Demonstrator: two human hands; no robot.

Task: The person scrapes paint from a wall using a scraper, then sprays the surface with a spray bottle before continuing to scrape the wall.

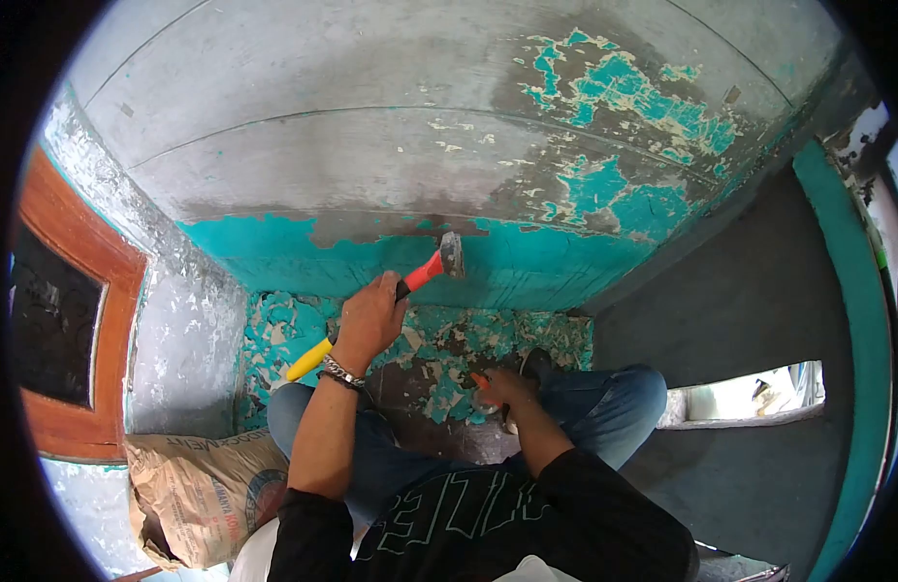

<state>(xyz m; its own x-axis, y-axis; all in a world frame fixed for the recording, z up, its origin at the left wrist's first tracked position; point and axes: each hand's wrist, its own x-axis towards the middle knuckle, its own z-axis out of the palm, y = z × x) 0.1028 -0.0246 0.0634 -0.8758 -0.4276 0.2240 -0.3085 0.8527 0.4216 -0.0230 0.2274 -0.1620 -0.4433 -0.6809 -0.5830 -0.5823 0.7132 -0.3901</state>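
Observation:
My left hand is wrapped round the handle of a scraper, red toward the blade, dark at the grip and yellow at the butt end. Its broad grey blade overlaps the wall where turquoise paint meets bare grey surface. Low by my right knee, my right hand is closed on a tool with an orange-red handle; what kind of tool it is I cannot tell. Turquoise paint flakes lie thickly along the foot of the wall, in front of my legs.
A brown paper sack stands at my left, near a wooden door frame. On the right is a dark grey panel with a rectangular opening. Turquoise patches stay on the upper right of the wall. My bent knees flank the work area.

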